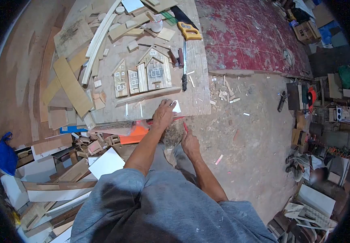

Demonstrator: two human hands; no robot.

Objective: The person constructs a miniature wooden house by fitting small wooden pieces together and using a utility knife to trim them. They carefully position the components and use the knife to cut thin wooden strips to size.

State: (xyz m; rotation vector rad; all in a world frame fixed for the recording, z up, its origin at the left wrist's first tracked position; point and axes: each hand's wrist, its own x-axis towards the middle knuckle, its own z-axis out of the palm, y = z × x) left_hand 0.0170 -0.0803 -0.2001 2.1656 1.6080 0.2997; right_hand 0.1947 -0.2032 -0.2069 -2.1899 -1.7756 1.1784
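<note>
White piece (177,107) lies on the table (199,101) by its near edge, just right of the left hand's (163,116) fingertips, the nearer hand. Its covered side hides which way its long axis runs, and I cannot tell whether those fingers pinch or only press. The right hand (190,144), nearer the body, grasps what is probably a red tool (185,127), pointing tableward.

Cannot fully see the white piece (177,107) beneath the left hand (163,115) or red object (185,126) inside the right hand (190,144).
</note>
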